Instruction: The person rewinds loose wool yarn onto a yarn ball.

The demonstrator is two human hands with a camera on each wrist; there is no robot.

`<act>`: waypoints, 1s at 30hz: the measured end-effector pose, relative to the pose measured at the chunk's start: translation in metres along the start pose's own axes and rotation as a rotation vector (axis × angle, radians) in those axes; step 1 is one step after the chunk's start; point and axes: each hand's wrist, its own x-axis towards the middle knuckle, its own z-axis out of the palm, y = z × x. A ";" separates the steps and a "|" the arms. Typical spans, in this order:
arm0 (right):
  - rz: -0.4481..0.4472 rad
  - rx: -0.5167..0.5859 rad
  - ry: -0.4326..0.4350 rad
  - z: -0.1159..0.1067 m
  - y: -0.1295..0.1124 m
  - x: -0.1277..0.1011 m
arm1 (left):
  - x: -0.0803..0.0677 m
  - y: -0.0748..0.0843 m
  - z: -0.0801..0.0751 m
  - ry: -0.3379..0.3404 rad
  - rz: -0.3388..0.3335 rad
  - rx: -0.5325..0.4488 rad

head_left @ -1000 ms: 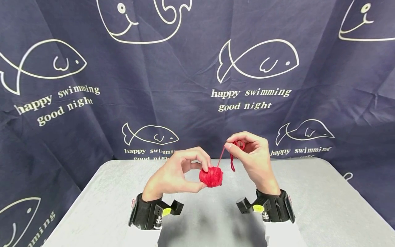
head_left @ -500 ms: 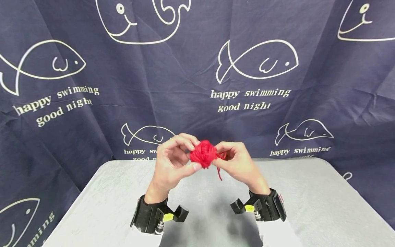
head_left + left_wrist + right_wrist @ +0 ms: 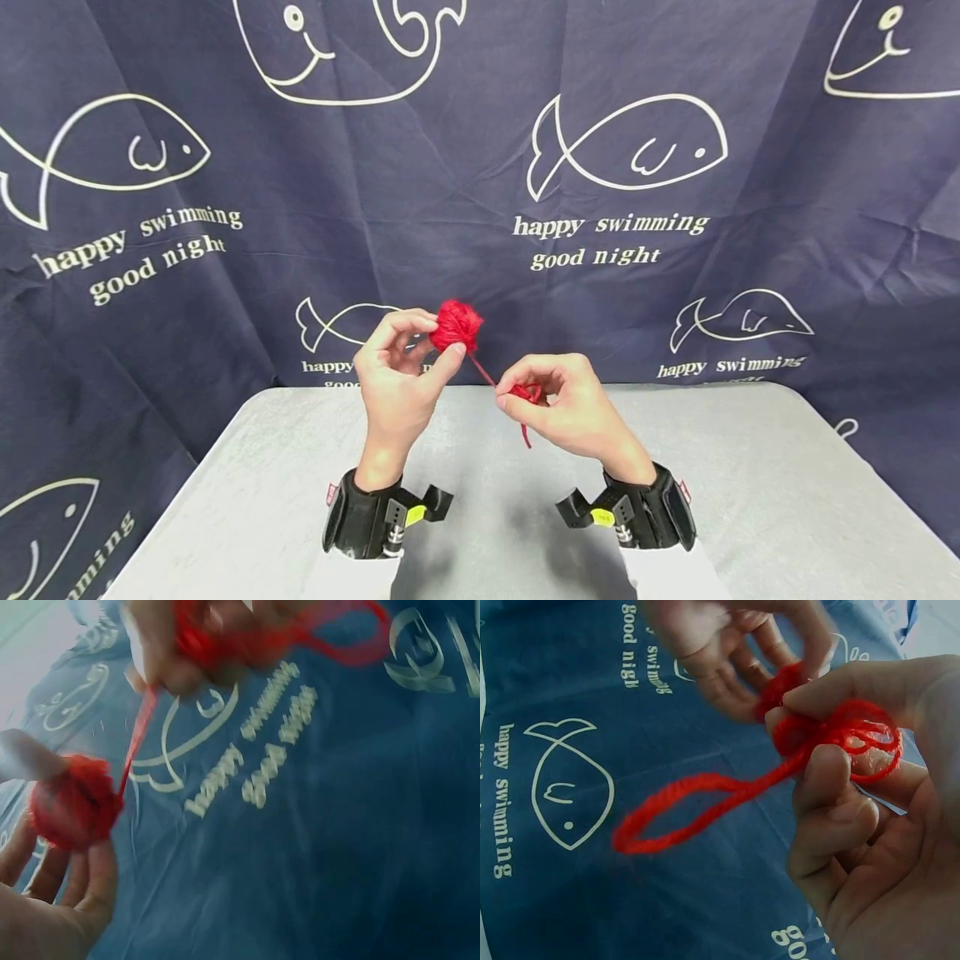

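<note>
A small ball of red yarn (image 3: 457, 325) is held up by my left hand (image 3: 396, 379), pinched between thumb and fingertips. From the ball a taut red strand (image 3: 482, 370) slants down to my right hand (image 3: 573, 408), which pinches it between thumb and index finger. Loose loops of yarn (image 3: 527, 392) are bunched in the right fingers, with an end dangling below. In the right wrist view one long loop (image 3: 682, 814) hangs out from that bunch. The left wrist view shows the yarn ball (image 3: 75, 802) against the left fingertips, the right hand blurred above.
A grey-white table (image 3: 750, 475) lies beneath both hands. Behind it hangs a dark blue cloth (image 3: 450, 192) printed with white fish and lettering. Each wrist wears a black strap with a small camera (image 3: 367, 515).
The left hand has turned and carried the yarn ball up and left. The right hand came in against the ball, then moved lower and apart, leaving a short strand stretched between them.
</note>
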 end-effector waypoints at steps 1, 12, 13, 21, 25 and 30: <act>-0.010 -0.009 0.014 0.000 -0.001 0.000 | 0.000 -0.001 -0.002 -0.017 0.006 0.052; -0.096 0.125 0.238 -0.010 -0.001 0.001 | -0.002 -0.009 -0.014 -0.422 -0.095 0.435; -0.089 0.142 0.261 -0.011 -0.001 0.001 | -0.002 -0.008 -0.014 -0.469 -0.118 0.444; -0.011 0.218 0.392 -0.019 0.002 0.002 | -0.002 -0.003 -0.019 -0.880 -0.277 0.300; 0.005 0.208 0.419 -0.021 0.003 0.003 | -0.002 0.000 -0.021 -1.039 -0.301 0.064; 0.043 0.187 0.429 -0.020 0.008 0.004 | 0.000 0.006 -0.018 -1.038 -0.247 -0.212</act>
